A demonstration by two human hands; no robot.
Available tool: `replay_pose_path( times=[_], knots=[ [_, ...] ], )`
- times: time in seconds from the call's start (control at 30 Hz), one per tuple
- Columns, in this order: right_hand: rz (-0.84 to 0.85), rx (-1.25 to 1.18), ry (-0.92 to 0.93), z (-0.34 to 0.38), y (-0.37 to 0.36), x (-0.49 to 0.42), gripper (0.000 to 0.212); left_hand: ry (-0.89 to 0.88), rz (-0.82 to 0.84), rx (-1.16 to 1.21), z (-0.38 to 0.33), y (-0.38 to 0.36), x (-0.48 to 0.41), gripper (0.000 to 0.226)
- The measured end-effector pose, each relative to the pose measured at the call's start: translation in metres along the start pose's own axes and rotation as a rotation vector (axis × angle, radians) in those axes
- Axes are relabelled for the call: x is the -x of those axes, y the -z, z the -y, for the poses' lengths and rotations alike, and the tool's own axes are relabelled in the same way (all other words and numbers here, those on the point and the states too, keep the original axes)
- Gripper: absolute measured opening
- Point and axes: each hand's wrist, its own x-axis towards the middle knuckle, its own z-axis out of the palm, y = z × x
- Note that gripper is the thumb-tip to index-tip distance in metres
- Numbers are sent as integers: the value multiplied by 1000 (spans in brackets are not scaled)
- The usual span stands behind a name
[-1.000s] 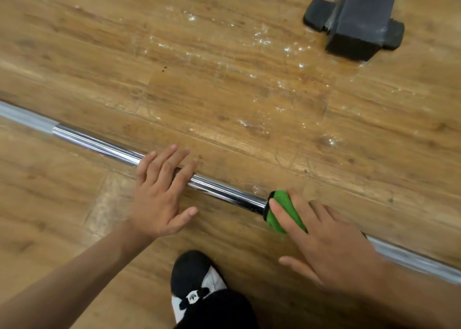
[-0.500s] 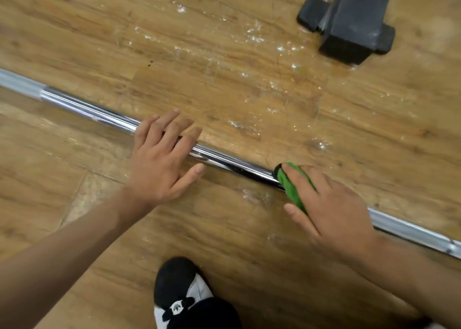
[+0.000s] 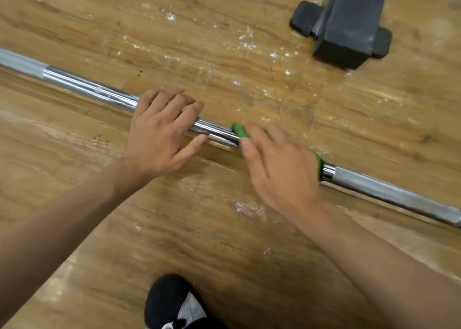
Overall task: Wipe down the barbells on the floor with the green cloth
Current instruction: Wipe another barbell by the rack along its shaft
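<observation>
A chrome barbell (image 3: 87, 85) lies on the wooden floor, running from the upper left to the lower right. My left hand (image 3: 159, 131) rests flat on the bar near its middle, fingers straight and spread across it. Just to the right, my right hand (image 3: 282, 169) grips the green cloth (image 3: 240, 130), which is wrapped round the bar. Green edges show at both sides of that hand, and the rest of the cloth is hidden under it. The two hands are close together with a short bare stretch of bar between them.
A black metal equipment foot (image 3: 349, 26) stands on the floor at the upper right, beyond the bar. My black and white shoe (image 3: 172, 303) is at the bottom centre. White scuffs mark the floor (image 3: 224, 41) behind the bar.
My right hand has slid the green cloth left along the bar toward my left hand. The left hand stays pressed on the bar.
</observation>
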Motion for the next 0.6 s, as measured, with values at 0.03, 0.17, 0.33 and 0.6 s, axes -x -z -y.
replay_pose_path(
  times=[0.03, 0.17, 0.33, 0.6],
  knots=[
    [-38, 6, -29, -19, 5, 10, 66, -2, -3, 1, 2, -2, -3, 65],
    [-162, 36, -205, -58, 13, 27, 60, 73, -68, -14, -1, -12, -17, 64],
    [-162, 54, -271, -1, -10, -27, 55, 181, -91, -29, -9, -18, -35, 67],
    [-90, 112, -128, -34, 0, -17, 44, 216, -38, 22, -4, -20, -53, 65]
  ],
)
